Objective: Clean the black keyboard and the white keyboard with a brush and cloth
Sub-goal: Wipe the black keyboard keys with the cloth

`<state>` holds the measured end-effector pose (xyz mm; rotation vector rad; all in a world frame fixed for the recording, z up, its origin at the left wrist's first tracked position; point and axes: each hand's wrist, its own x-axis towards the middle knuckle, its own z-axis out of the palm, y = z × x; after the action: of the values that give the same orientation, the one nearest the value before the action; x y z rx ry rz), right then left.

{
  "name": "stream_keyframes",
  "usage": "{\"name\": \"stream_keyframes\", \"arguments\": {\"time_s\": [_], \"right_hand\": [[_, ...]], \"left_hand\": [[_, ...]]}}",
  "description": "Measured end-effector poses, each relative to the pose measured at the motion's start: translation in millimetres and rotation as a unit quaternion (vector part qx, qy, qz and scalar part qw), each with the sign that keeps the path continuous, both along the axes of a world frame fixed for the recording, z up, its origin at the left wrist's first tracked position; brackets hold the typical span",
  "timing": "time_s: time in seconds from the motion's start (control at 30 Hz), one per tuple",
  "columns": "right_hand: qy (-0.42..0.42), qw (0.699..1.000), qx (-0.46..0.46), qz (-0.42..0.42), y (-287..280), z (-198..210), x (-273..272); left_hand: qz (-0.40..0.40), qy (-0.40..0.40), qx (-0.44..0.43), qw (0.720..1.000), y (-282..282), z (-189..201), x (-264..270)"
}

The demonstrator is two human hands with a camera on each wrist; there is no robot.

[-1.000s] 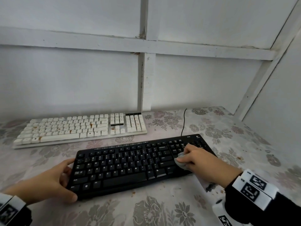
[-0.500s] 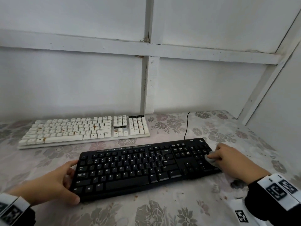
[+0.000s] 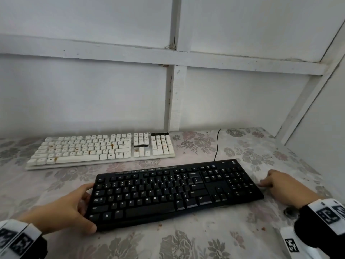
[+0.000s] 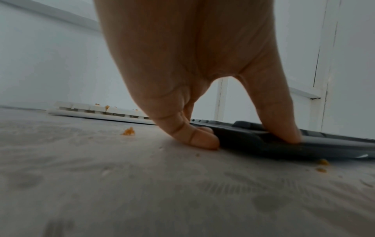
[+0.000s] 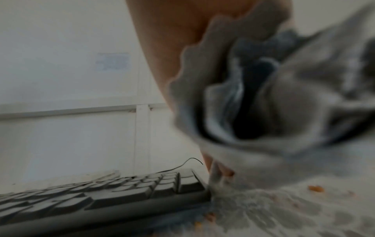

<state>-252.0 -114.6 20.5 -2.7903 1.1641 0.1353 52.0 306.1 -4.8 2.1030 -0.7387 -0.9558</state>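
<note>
The black keyboard (image 3: 177, 191) lies across the near middle of the flowered tablecloth (image 3: 186, 243). My left hand (image 3: 82, 206) grips its left end, thumb at the front corner and fingers against the side edge; the left wrist view shows the left hand (image 4: 243, 141) on the black keyboard (image 4: 304, 142). My right hand (image 3: 267, 181) sits just off the keyboard's right end, holding a bunched grey cloth (image 5: 263, 104) that touches the table beside the black keyboard (image 5: 121, 192). Behind, the white keyboard (image 3: 100, 148) has orange stains on its keys. No brush is in view.
Orange crumbs (image 5: 315, 188) lie on the tablecloth by the black keyboard's right end, and more orange crumbs (image 4: 128, 131) lie near its left end. A black cable (image 3: 217, 144) runs from the keyboard to the white panelled wall (image 3: 112, 90). A side wall (image 3: 321, 128) closes the right.
My right hand slid the cloth rightwards across the black keyboard, from its arrow keys over the number pad and off the right end. The left hand kept its hold.
</note>
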Motion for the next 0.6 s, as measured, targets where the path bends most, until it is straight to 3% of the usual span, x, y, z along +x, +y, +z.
{"name": "stream_keyframes", "arguments": {"time_s": [0.1, 0.23, 0.4, 0.5, 0.6], "right_hand": [[-0.018, 0.999, -0.029, 0.001, 14, 4, 7], [-0.101, 0.989, -0.012, 0.109, 80, 22, 56], [-0.144, 0.922, 0.150, 0.326, 197, 20, 124], [-0.114, 0.884, 0.153, 0.428, 245, 6, 158], [-0.095, 0.867, 0.123, 0.474, 276, 4, 179]], "left_hand": [[0.003, -0.002, 0.000, 1.000, -1, 2, -1], [-0.001, 0.011, 0.010, 1.000, -3, 5, -5], [-0.003, 0.014, 0.034, 0.999, -6, 7, -8], [-0.006, 0.025, 0.006, 1.000, -8, 11, -13], [-0.035, 0.015, -0.030, 0.999, -8, 17, -18]]}}
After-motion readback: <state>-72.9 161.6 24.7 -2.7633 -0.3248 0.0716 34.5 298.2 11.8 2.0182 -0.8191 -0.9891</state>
